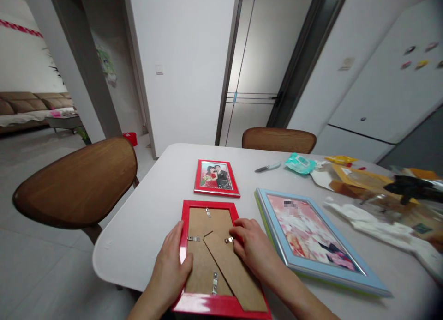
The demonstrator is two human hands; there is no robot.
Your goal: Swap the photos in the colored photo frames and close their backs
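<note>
A red picture frame (193, 303) lies face down at the table's near edge, its brown backboard (199, 264) and folded stand leg (238, 278) facing up. Small metal clips sit on the backboard's sides, among them a top clip (208, 213) and a bottom clip (215, 283). My left hand (169, 260) grips the frame's left side, thumb over the rim and fingers along the outer edge. Curled over the right rim, my right hand (254, 248) has its fingertips at the right clip (229, 240). Its palm side is hidden.
Beyond lies a smaller red photo frame (216, 178), face up. To the right, a blue frame (346, 274) rests on a green-edged one. Further back are a knife (267, 167), a teal wipes pack (300, 164) and heaped packaging (367, 181). Wooden chairs stand left (76, 186) and behind (278, 140).
</note>
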